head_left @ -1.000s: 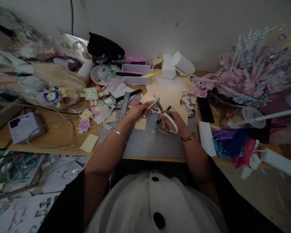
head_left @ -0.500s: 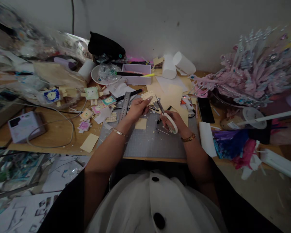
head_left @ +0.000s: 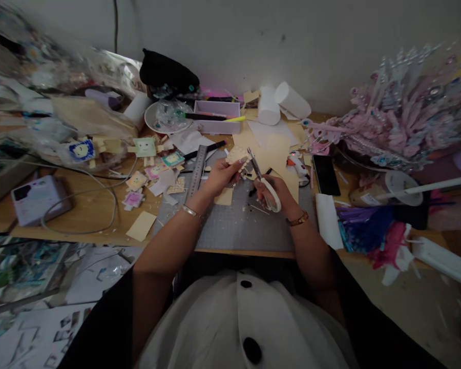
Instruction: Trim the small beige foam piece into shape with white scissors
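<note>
My left hand (head_left: pixel 223 175) pinches a cream-coloured piece with a bumpy, scalloped edge (head_left: pixel 238 155) above the cutting mat (head_left: pixel 230 228). In my right hand (head_left: pixel 273 190) is a pair of scissors (head_left: pixel 269 193) with white handles, my fingers wrapped through the loops. The blades point up and away from me, and their tips are beside the right edge of the cream piece. Beneath my left hand a plain cream square (head_left: pixel 223 197) lies on the mat. A steel ruler (head_left: pixel 197 171) rests to the left of that hand.
Small painted square figures (head_left: pixel 144 147) lie at the left. A purple box (head_left: pixel 217 117) with pens stands at the back. To the right are a glue gun (head_left: pixel 297 164), a phone (head_left: pixel 326 175) and pink beaded ornaments (head_left: pixel 399 113). A cable (head_left: pixel 113 205) loops over the left side.
The cream piece has turned a little in my left hand, which has shifted slightly right. The scissor blades now look more parted, near the piece's right edge.
</note>
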Demonstrator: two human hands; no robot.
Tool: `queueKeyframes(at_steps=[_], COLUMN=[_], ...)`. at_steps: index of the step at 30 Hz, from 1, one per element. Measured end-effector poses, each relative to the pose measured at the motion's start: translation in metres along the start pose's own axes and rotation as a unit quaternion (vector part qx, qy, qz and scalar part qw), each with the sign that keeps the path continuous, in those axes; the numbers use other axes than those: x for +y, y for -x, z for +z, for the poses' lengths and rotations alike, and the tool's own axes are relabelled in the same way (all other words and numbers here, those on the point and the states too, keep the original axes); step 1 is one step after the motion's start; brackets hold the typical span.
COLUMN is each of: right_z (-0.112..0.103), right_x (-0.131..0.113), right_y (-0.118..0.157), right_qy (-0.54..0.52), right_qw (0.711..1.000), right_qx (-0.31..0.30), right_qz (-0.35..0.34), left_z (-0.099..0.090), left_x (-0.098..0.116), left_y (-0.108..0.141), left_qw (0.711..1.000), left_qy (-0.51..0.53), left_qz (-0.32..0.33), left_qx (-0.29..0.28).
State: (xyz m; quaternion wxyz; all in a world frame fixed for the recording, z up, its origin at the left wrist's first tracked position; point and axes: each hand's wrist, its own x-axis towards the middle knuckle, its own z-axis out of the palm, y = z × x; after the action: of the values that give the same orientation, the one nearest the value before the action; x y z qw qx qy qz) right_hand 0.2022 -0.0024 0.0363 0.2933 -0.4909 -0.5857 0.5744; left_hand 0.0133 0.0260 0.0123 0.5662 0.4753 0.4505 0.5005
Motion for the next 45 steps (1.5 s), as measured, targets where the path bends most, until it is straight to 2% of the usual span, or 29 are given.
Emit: queueKeyframes(at_steps=[8,14,21,36,45], right_z=[-0.004,-0.005,-0.005,-0.001,-0.004], right_x=[0.001,0.008,0.011,0.004,0.003], right_y=[0.001,-0.001,-0.004,0.0,0.0], right_qy=[0.027,0.021,-0.003,0.01,0.045], right_qw=[0.999,1.0,0.999,1.0,0.998], right_qx=[-0.01,-0.016,-0.038,-0.015,-0.036], right_qz=[-0.017,-0.008,-0.001,-0.019,-0.017], left_z=[-0.003,-0.004,0.002,0.002,-0.004], left_x=[0.006,0.01,0.012,0.008,0.011], left_y=[-0.001,0.002,0.002,0.002,-0.001], left_qw=[1.0,0.999,1.0,1.0,0.998], left_qy=[0.003,0.003,-0.02,-0.003,0.016], left_qz=[-0.017,0.011,0.003,0.005,0.019], left_qx=[0.016,0.03,0.015,0.012,0.055])
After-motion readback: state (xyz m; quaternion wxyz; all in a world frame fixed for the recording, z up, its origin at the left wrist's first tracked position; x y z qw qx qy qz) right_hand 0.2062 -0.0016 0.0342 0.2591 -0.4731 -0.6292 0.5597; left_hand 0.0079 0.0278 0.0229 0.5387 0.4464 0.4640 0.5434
